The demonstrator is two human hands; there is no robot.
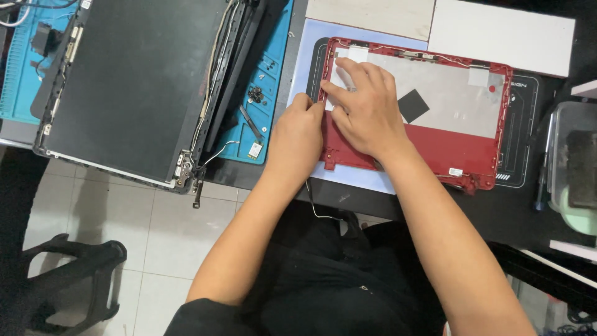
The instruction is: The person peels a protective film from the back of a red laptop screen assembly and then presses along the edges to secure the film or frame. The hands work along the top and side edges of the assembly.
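Dark worktop (497,211) above a pale tiled floor carries a red laptop lid (435,146), lying inside-up on a light mat. At the lid's left edge the left hand (298,134) is curled, fingertips pinching the rim, while the right hand (367,106) lies spread flat on the lid's silver lining. Judged from this, steady downward pressure keeps the lid from sliding while the rim is worked gently.

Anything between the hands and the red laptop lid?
Nothing visible. The right hand lies flat on the red laptop lid, and the left hand pinches its left edge, so both already touch it.
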